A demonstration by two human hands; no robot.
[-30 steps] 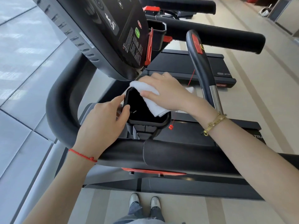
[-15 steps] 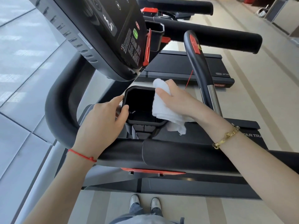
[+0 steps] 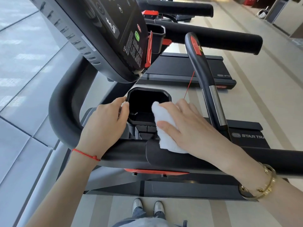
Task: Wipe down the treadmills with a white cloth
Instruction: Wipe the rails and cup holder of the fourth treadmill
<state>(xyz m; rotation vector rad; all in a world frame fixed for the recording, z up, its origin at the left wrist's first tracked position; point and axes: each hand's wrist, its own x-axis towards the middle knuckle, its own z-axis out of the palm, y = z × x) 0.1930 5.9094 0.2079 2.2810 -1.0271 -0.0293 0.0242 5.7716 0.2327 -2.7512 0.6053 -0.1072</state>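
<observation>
Your right hand (image 3: pixel 188 128) lies flat, fingers straight, pressing the soft white cloth (image 3: pixel 165 135) against the right wall of the hard black cup holder (image 3: pixel 148 107), its near end draped onto the padded bar (image 3: pixel 124 153). Your left hand (image 3: pixel 105 126) pinches the holder's left rim. The cloth's long axis runs near to far.

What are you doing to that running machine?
A person is cleaning a treadmill. The right hand presses a white cloth against the near right edge of the black cup holder, with the cloth hanging onto the handlebar. The left hand steadies the cup holder's left rim.
</observation>
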